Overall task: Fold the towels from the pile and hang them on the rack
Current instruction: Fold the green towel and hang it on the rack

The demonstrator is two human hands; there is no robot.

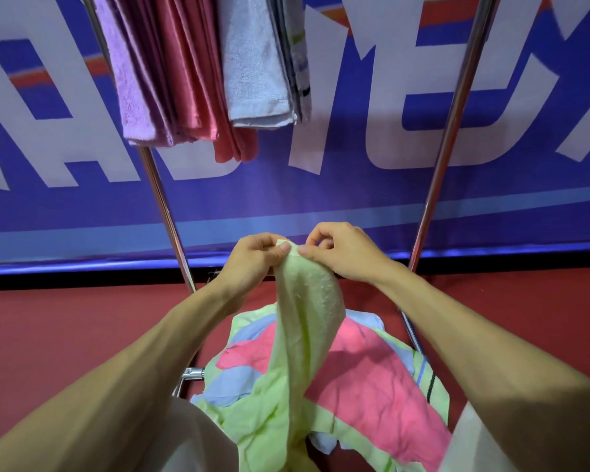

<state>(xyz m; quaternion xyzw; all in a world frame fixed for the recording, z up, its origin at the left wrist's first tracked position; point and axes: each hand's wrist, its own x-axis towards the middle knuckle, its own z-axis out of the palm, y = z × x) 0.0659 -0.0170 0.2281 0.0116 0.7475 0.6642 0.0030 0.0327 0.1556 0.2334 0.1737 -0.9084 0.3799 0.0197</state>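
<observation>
Green towel [307,301] over red floor [65,318]; blue lettered banner [355,199] behind

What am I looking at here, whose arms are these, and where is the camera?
There is no machine here. These are a person's two bare arms, seen from one camera worn on the head that looks forward and down. The left hand and right hand both pinch the top edge of a light green towel, whose lower end trails into a pile of pink, blue and green towels below. Behind stands a metal rack with folded towels hanging on it, in front of a blue banner.
</observation>
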